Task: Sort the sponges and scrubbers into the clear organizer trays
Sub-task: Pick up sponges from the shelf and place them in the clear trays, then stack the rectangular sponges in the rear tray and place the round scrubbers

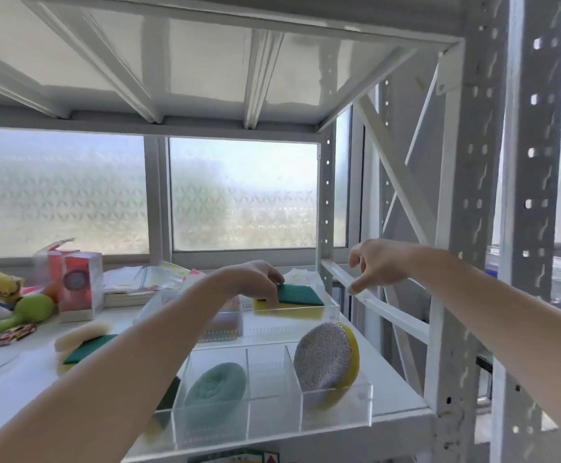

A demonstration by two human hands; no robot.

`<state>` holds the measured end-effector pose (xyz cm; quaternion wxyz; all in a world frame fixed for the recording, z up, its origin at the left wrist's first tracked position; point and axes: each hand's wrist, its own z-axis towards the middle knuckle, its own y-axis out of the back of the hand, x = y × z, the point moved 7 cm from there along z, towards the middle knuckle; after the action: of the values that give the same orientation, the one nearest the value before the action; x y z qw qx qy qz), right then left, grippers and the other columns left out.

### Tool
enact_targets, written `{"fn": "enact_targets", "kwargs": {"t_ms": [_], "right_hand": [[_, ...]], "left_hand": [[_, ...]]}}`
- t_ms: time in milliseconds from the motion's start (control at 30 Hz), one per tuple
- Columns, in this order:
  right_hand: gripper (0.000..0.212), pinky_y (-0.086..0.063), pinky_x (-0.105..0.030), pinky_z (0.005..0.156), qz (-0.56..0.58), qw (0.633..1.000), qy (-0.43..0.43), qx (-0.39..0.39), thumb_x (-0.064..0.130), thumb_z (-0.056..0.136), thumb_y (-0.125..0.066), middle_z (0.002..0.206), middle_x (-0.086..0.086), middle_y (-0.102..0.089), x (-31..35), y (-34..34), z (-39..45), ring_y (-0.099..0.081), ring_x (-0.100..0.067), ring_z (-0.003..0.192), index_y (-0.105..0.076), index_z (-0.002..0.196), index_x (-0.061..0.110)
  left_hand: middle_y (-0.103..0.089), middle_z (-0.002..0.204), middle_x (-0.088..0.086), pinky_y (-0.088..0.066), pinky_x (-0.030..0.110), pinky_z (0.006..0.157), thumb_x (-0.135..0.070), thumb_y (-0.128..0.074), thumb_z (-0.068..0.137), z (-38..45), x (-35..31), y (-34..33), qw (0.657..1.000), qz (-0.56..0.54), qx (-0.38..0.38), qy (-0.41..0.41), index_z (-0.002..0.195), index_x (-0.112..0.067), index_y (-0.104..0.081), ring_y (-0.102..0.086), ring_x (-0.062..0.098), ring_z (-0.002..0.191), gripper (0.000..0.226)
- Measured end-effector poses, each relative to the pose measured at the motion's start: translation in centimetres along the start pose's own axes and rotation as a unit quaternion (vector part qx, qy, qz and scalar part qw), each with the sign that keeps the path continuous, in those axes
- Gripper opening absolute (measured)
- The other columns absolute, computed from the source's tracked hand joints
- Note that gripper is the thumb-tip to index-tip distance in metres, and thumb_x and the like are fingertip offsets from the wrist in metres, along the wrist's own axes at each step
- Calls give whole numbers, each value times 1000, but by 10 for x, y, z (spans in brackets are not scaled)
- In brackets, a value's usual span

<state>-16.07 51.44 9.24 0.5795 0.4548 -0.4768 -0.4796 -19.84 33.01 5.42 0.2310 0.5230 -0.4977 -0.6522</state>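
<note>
2 bare hands are up over the white metal shelf (396,392), and the left hand (255,279) is on the green-topped yellow rectangular sponge (297,300), fingers curled over its near left corner with the fingertips pressing on the green face. That sponge sits in the far clear acrylic tray (330,304), at its right end, tilted a little. Over to the right, the right hand (377,262) hangs in the air holding nothing, fingers loosely curled, index finger pointing down just above the shelf's white side rail (392,315); whether it touches the rail I cannot tell.

Up front, the near clear divided organizer tray (339,419) has the round silver mesh scrubber with yellow backing (327,357) leaning upright in its right compartment. The round teal knitted scrubber (215,385) leans in a compartment further left, with 1 compartment between them. Partly hidden by the left forearm, something dark green and yellow shows at the tray's left end.

Out on the shelf to the left, another green-and-yellow sponge (87,349) lies flat with a pale cream sponge (82,334) touching it just behind. Further left sit a red and clear box (80,282) and a lime green toy (31,310)
</note>
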Motion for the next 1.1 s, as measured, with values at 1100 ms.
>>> {"fn": "enact_targets", "kwargs": {"t_ms": [1100], "right_hand": [[59,-46,-36,94,-40,986,160,-11,44,75,-74,107,0,-52,201,-3,45,-50,-19,96,-55,123,14]], "left_hand": [[-56,125,12,-43,28,92,-10,-73,74,-135,233,104,969,-62,-168,168,128,-8,-50,-53,21,108,59]]}}
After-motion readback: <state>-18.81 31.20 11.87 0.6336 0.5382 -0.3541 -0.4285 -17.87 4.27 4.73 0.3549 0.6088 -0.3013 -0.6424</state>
